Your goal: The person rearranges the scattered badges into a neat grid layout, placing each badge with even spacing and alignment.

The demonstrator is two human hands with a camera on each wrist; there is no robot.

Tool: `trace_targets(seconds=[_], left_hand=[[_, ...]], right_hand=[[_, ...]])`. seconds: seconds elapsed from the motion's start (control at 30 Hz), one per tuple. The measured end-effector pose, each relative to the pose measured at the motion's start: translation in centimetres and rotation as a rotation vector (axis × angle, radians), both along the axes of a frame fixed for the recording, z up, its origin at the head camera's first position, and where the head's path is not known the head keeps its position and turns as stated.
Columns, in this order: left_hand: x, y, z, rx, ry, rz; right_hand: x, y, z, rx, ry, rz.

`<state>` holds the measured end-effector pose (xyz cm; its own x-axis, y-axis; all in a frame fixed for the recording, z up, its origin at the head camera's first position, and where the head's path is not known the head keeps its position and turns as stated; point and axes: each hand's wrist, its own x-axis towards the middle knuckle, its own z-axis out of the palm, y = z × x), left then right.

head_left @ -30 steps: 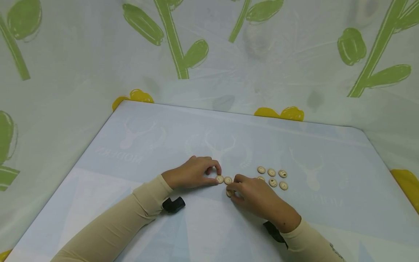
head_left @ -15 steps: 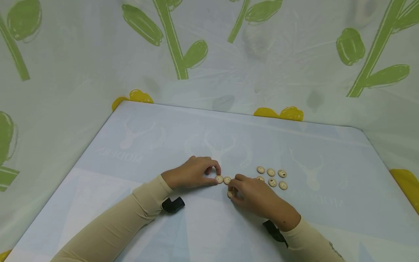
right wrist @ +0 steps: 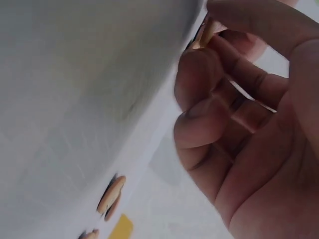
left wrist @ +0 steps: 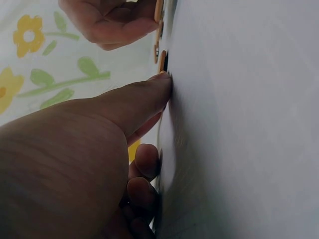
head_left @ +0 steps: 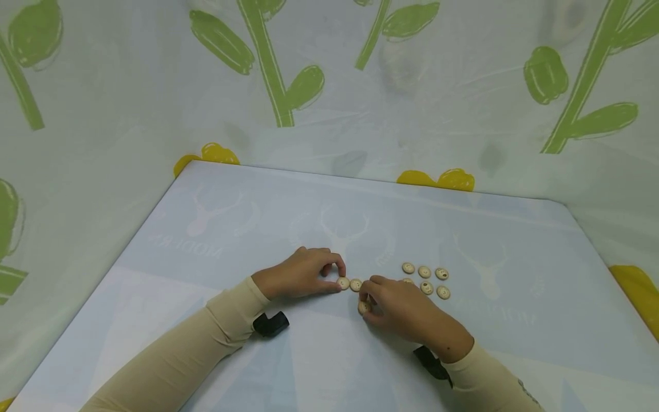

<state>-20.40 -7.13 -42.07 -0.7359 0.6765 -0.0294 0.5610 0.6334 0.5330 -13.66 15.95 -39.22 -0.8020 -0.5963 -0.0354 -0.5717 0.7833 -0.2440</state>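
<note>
In the head view my left hand (head_left: 304,273) pinches a round wooden button (head_left: 343,283) between thumb and index finger, low on the table. A second wooden button (head_left: 356,285) lies just right of it, in line. My right hand (head_left: 404,308) holds a third button (head_left: 364,307) between thumb and fingertips, slightly nearer the body than the other two. The left wrist view shows the left thumb tip against a button edge (left wrist: 162,60) at the tabletop. From the right wrist, a button (right wrist: 208,33) shows at the thumb tip, partly covered by fingers.
Right of my right hand, several pale wooden buttons (head_left: 426,288) with dark markings lie in two rows; one is partly hidden behind the hand. They lie on a pale blue-white tablecloth (head_left: 247,355). A leaf-patterned curtain (head_left: 154,74) stands behind the table's far edge.
My right hand has shifted its button slightly right, away from the middle button. My left hand keeps its pinch in place. The head view has tilted very slightly.
</note>
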Motion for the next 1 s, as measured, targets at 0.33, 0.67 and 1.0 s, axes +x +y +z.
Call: trace_targets(seconds=[0.33, 0.67, 1.0], left_hand=[[-0.1, 0.1, -0.3, 0.005, 0.024, 0.000], [0.0, 0.1, -0.2, 0.006, 0.019, 0.000], [0.1, 0.2, 0.0, 0.003, 0.016, -0.005]], right_hand=[[-0.5, 0.8, 0.8, 0.017, 0.025, -0.062], [-0.9, 2.0, 1.6, 0.021, 0.068, -0.121], [-1.4, 2.9, 2.2, 0.006, 0.078, -0.178]])
